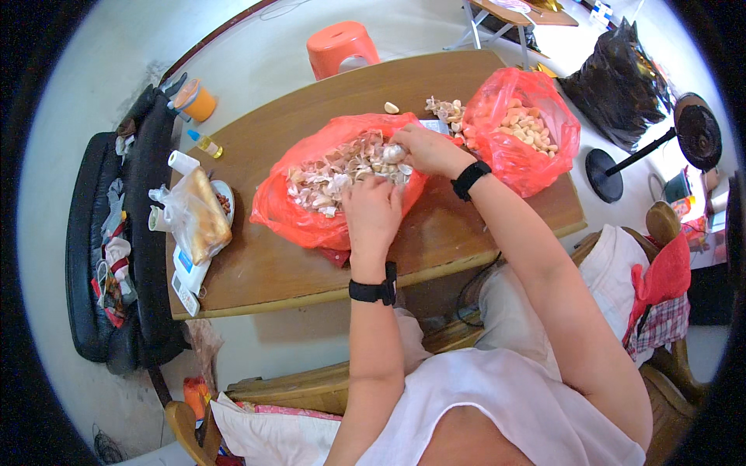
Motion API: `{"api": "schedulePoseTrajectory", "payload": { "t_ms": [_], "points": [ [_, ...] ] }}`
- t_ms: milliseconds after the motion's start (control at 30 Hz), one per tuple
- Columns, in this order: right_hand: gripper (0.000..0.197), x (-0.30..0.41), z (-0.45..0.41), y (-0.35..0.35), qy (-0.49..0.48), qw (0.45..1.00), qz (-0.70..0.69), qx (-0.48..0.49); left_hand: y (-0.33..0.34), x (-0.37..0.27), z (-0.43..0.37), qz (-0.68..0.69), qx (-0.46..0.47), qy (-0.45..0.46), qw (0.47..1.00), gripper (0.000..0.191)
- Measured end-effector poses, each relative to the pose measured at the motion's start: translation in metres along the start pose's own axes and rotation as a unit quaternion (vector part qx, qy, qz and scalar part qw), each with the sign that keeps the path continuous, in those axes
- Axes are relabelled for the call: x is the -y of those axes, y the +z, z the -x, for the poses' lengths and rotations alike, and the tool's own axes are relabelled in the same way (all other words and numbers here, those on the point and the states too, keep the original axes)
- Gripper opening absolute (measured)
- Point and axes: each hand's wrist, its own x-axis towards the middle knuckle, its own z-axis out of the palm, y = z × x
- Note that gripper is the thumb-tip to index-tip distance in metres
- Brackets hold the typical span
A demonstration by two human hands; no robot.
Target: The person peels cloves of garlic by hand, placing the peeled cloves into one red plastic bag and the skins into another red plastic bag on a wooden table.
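Note:
A red plastic bag (280, 192) lies wide on the wooden table before me, filled with garlic skins (326, 180) and some garlic. My right hand (422, 148) reaches over its far right side, with a whole garlic bulb (394, 153) at its fingertips. At the near side of the skins rests my left hand (375, 207). Its fingertips dip among them, so whether it grips anything is hidden. To the right stands a second red plastic bag (501, 157) holding peeled garlic cloves (527, 129).
Loose garlic skins (446, 110) and one clove (391, 108) lie on the table (280, 285) beyond the bags. At left are bread in a clear bag (201, 218), a plate (224, 192) and a small bottle (207, 144). An orange stool (338, 46) stands behind; a black fan (629, 154) stands right.

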Motion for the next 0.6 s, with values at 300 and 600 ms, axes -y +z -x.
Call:
{"api": "schedulePoseTrajectory", "payload": {
  "t_ms": [300,600],
  "points": [
    [0.035,0.017,0.01,-0.034,0.065,0.956,-0.232,-0.168,0.007,-0.008,0.005,-0.028,0.008,0.035,0.999,0.013],
    [0.026,0.012,0.098,-0.061,0.129,0.965,-0.199,0.11,0.005,0.01,0.007,0.009,-0.019,0.034,0.999,0.014]
  ]
}}
